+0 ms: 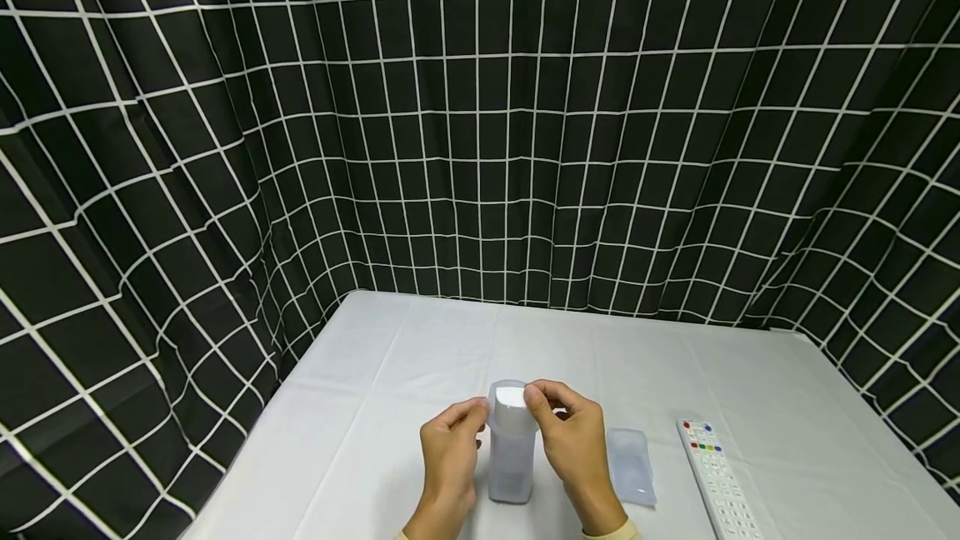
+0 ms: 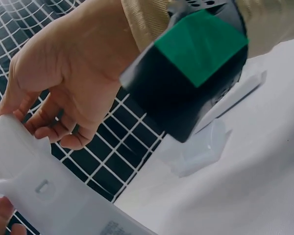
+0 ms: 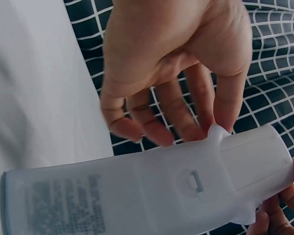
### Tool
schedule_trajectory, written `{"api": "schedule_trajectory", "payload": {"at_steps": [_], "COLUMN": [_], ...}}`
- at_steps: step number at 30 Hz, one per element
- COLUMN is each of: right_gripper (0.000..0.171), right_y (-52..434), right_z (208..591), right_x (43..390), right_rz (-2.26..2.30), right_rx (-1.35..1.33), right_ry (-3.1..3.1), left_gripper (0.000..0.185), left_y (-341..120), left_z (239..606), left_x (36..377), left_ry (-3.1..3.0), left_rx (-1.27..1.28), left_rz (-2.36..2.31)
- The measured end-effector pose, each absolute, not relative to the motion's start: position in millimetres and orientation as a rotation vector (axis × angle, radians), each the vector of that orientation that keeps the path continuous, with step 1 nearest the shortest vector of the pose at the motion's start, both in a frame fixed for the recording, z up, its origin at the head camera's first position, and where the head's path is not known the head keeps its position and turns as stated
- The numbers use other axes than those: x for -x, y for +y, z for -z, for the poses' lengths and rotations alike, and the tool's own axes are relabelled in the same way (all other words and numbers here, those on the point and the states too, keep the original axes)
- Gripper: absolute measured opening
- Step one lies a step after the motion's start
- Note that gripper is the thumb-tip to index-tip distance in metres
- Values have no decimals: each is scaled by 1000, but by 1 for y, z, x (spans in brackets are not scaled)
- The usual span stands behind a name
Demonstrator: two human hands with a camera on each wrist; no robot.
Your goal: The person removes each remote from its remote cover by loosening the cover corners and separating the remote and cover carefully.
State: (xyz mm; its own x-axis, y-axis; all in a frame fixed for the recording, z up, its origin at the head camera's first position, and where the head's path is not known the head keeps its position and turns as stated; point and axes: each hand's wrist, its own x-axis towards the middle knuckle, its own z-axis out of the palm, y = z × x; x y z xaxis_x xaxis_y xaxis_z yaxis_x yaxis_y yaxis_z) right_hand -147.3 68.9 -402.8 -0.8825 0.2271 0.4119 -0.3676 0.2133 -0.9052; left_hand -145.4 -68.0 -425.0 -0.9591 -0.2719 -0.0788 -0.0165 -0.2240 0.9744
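Head view, lower centre: remote in translucent sleeve [image 1: 512, 448], back side up. Left hand [image 1: 448, 461] and right hand [image 1: 573, 440] pinch sleeve's upper edge, apparently to stretch it. Lower right: spare sleeve [image 1: 630, 465], bare remote [image 1: 716, 477] on white table [image 1: 375, 373].

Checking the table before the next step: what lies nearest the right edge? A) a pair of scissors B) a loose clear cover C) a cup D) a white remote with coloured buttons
D: the white remote lies on the table furthest right, beyond the loose clear cover that sits beside the right hand.
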Motion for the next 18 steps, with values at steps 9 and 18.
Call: {"api": "schedule_trajectory", "payload": {"at_steps": [9, 18], "right_gripper": [5, 6], "right_y": [68, 69], "right_z": [402, 401], "right_x": [146, 146], "right_rz": [-1718, -1727], "right_rx": [-134, -138], "right_ry": [-2021, -2036], "left_gripper": [13, 9], "left_y": [-68, -71], "left_z": [424, 440], "left_x": [147, 152], "left_ry": [-1810, -1892], "left_rx": [-285, -358], "left_rz": [2247, 2263]}}
